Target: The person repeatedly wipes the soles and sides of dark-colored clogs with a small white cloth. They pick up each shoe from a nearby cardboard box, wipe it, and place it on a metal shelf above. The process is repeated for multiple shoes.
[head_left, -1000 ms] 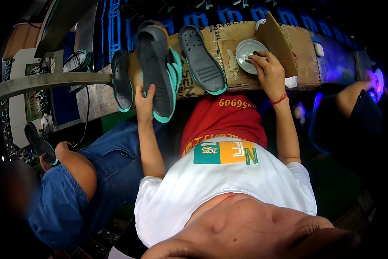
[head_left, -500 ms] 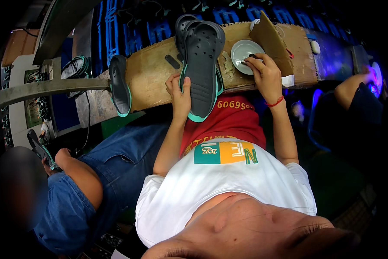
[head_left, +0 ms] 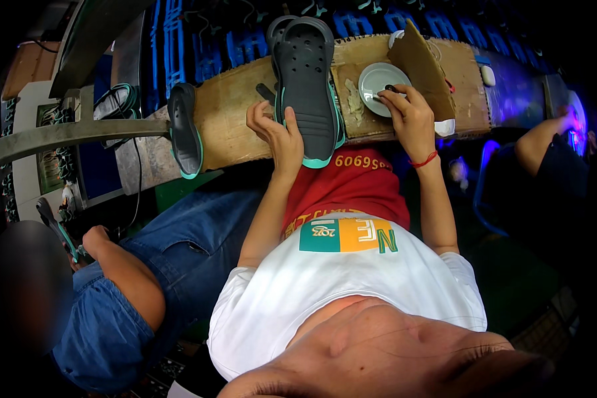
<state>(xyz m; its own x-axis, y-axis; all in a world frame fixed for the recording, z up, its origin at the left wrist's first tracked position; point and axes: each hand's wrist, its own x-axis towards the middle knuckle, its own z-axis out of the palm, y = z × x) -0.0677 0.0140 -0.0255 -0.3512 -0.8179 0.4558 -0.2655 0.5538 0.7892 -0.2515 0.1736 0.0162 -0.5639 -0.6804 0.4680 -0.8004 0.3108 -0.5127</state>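
Note:
A dark grey clog (head_left: pixel 303 86) with a row of holes at its far end and a turquoise heel edge lies on top of other clogs on the cardboard-covered bench. My left hand (head_left: pixel 278 140) is beside its near left edge, fingers spread, the thumb close to or touching the side. My right hand (head_left: pixel 414 123) pinches a small stick-like tool (head_left: pixel 391 88) with a dark end, over a white bowl (head_left: pixel 376 71). The tool's working tip is too small to make out. A flat dark strip (head_left: pixel 265 91) lies left of the clogs.
Another grey and turquoise clog (head_left: pixel 185 129) lies at the left, beside a metal bar (head_left: pixel 79 136). An upright cardboard flap (head_left: pixel 423 73) stands right of the bowl. Blue racks (head_left: pixel 245 46) run behind the bench (head_left: pixel 228 123). One person (head_left: pixel 126 278) sits at left holding a clog; another's arm (head_left: pixel 536 142) shows at right.
The clog stack has shifted slightly away from me and sits straighter. My left hand has loosened from the clog's side and its fingers have spread. My right hand stays at the bowl.

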